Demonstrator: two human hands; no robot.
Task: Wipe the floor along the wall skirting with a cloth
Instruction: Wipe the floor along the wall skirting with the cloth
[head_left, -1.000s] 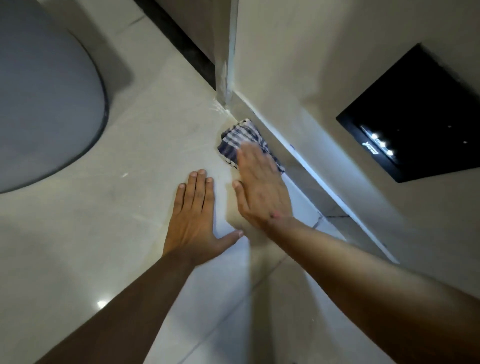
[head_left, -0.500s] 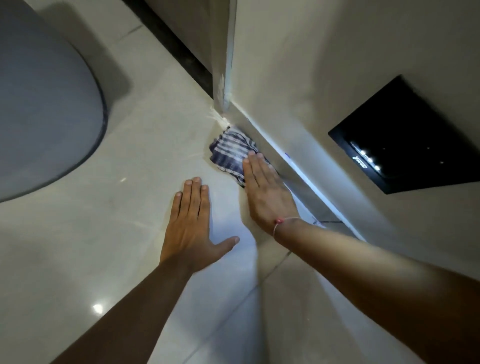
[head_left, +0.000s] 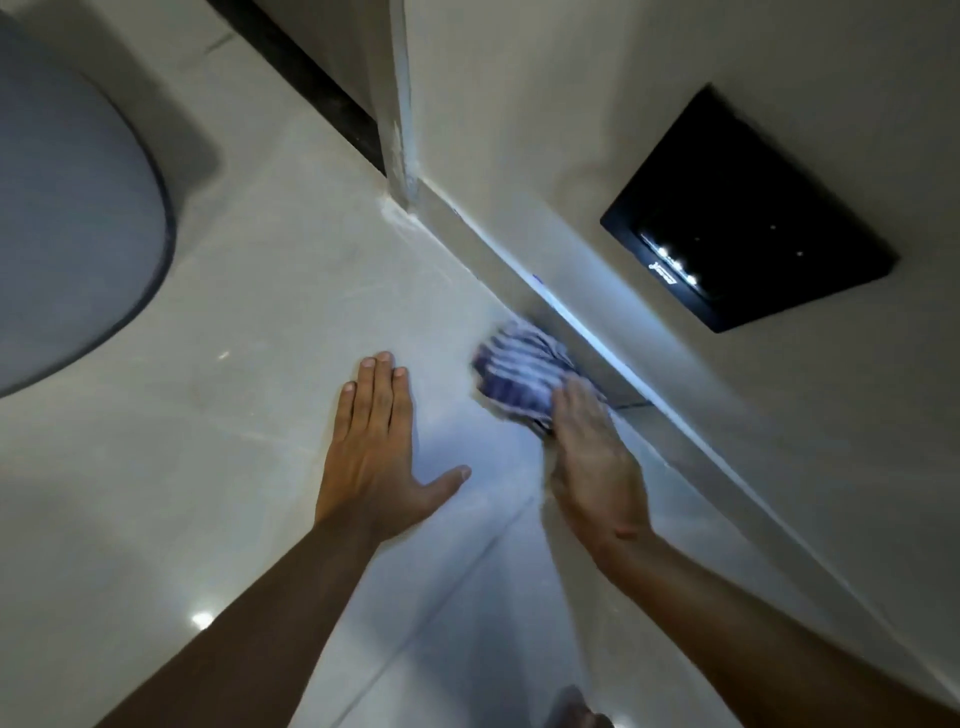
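the cloth moved from the corner along the skirting, blurred now. right hand lies flat, pressing it on the floor. left hand rests flat, fingers spread, holding nothing.

The cloth was motion-blurred, its near end hidden under the right hand. A dark panel's small lettering was unreadable.
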